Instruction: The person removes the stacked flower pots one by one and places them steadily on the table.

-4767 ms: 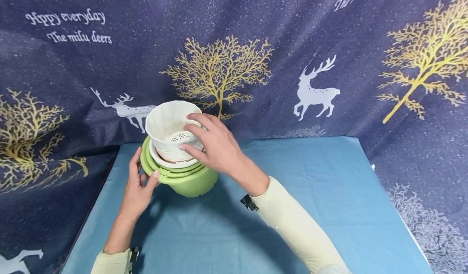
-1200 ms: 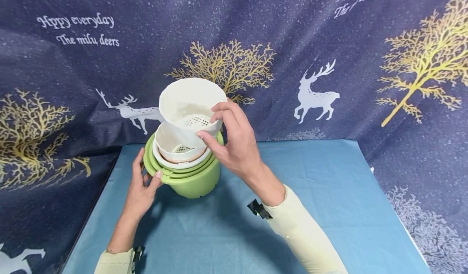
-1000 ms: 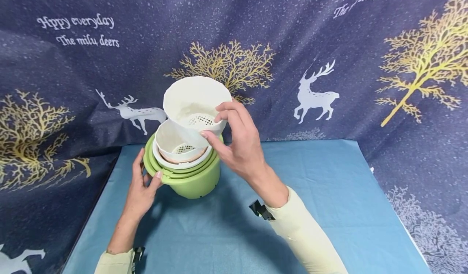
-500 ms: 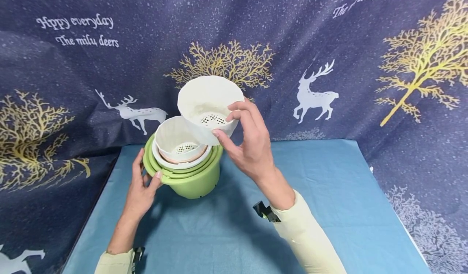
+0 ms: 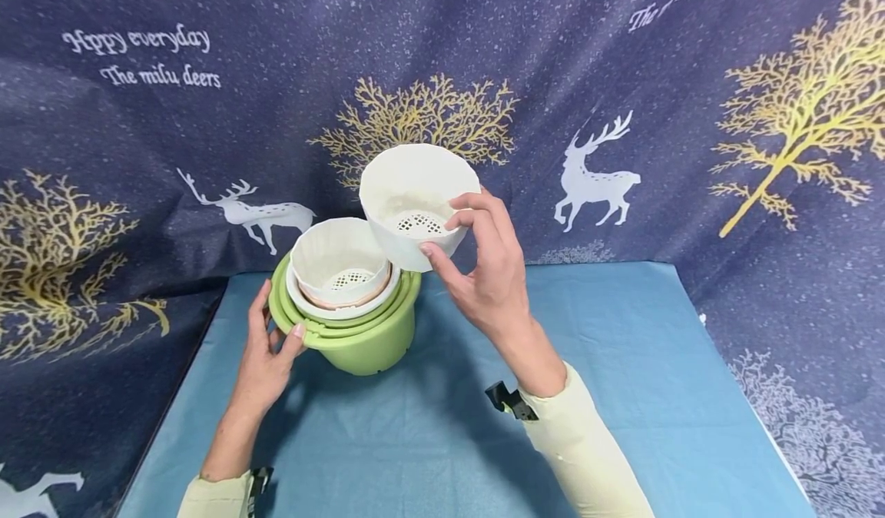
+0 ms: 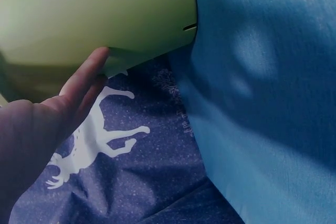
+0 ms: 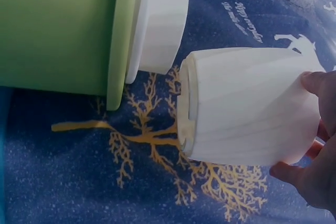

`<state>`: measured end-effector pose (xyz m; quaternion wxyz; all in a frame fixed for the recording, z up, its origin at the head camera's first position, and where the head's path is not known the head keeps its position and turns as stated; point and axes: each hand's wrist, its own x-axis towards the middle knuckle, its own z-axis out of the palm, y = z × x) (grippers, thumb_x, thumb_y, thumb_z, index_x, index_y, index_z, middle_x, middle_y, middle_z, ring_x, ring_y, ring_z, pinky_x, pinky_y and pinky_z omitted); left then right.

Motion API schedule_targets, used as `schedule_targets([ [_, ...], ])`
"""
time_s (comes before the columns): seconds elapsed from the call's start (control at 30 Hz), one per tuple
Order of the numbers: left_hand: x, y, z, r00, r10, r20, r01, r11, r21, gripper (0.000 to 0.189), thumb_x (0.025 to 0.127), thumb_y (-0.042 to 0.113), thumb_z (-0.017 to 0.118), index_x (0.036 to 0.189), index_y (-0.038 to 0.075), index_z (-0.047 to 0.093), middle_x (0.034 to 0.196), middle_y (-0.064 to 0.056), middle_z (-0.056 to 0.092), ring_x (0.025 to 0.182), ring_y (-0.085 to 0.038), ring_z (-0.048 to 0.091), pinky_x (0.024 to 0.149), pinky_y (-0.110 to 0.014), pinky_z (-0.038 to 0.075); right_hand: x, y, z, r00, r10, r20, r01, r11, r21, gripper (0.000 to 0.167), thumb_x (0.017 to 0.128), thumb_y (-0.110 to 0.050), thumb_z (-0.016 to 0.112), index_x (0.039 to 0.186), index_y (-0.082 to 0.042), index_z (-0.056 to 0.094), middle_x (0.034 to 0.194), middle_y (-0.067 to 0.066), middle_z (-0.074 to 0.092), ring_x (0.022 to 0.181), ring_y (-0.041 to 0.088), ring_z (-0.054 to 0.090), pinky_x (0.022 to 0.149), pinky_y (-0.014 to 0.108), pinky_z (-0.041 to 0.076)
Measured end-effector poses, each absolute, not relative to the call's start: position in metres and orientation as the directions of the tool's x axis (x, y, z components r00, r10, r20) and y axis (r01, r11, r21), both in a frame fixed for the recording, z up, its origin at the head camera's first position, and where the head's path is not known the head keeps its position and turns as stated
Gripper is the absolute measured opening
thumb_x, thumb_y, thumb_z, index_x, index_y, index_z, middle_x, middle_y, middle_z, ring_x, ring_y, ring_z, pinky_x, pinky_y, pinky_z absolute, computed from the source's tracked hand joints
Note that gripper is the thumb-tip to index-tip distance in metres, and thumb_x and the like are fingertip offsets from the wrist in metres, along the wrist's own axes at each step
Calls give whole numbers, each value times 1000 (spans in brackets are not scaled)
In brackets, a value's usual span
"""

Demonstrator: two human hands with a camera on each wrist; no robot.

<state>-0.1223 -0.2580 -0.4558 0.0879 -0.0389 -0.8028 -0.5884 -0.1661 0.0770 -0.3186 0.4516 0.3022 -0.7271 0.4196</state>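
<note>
My right hand (image 5: 487,260) pinches the rim of a white faceted plant pot (image 5: 419,187) with a perforated bottom, thumb outside and fingers inside. The right wrist view shows this white pot (image 7: 252,106) lying sideways in the picture, raised off the stack. To its left, a stack of nested pots stands on the table: large green plant pots (image 5: 369,345), a white rim and a pinkish rim within, and another white faceted pot (image 5: 335,253) on top. My left hand (image 5: 270,356) grips the green rim on its left side; in the left wrist view its fingers (image 6: 86,77) lie along the green wall.
A blue cloth (image 5: 588,395) covers the table. Behind it hangs a dark blue curtain (image 5: 484,34) printed with deer and golden trees. Black camera mounts (image 5: 512,403) sit at both wrists, beside pale sleeves.
My right hand has lifted the top white pot out of the stack and carried it up and to the right, uncovering another white pot beneath. My left hand stays at the green rim.
</note>
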Motion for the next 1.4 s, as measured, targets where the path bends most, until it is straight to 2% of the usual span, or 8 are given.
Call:
schedule_targets([
  [0.17, -122, -259, -455, -983, -43, 180, 158, 314, 936, 82, 112, 16, 55, 172, 28, 1, 173, -19, 14, 124, 2, 51, 85, -15, 59, -167, 80, -323, -408, -44, 912, -812, 475, -340, 35, 86, -11, 88, 100, 3, 59, 121, 25, 62, 124, 38, 60, 124, 51, 36],
  [0.37, -122, -259, -455, -983, -37, 178, 158, 308, 938, 83, 112, 16, 55, 172, 30, 0, 173, -20, 13, 120, 8, 52, 84, -15, 59, -168, 86, -328, -427, -32, 904, -797, 486, -359, 35, 88, -13, 88, 100, 3, 59, 123, 25, 62, 126, 39, 59, 126, 48, 34],
  [0.87, -122, -258, -456, -983, -21, 182, 168, 290, 942, 81, 113, 13, 52, 172, 28, -2, 172, -22, 11, 120, 10, 52, 85, -15, 58, -170, 100, -344, -477, 5, 879, -757, 506, -413, 34, 86, -11, 89, 100, 1, 60, 123, 22, 63, 130, 44, 57, 127, 48, 33],
  [1.03, -121, -258, -455, -983, -16, 184, 171, 290, 942, 81, 113, 13, 51, 172, 31, -2, 172, -22, 11, 120, 10, 53, 85, -14, 58, -172, 103, -350, -499, 2, 866, -737, 525, -426, 34, 87, -12, 89, 100, 1, 60, 124, 23, 63, 130, 43, 57, 125, 50, 35],
  [1.4, -122, -258, -455, -983, -18, 185, 172, 282, 944, 82, 113, 12, 51, 172, 33, -1, 172, -22, 11, 120, 9, 53, 85, -15, 59, -175, 109, -365, -535, 14, 845, -706, 542, -456, 34, 86, -15, 90, 98, 0, 62, 121, 21, 64, 121, 37, 61, 126, 45, 35],
])
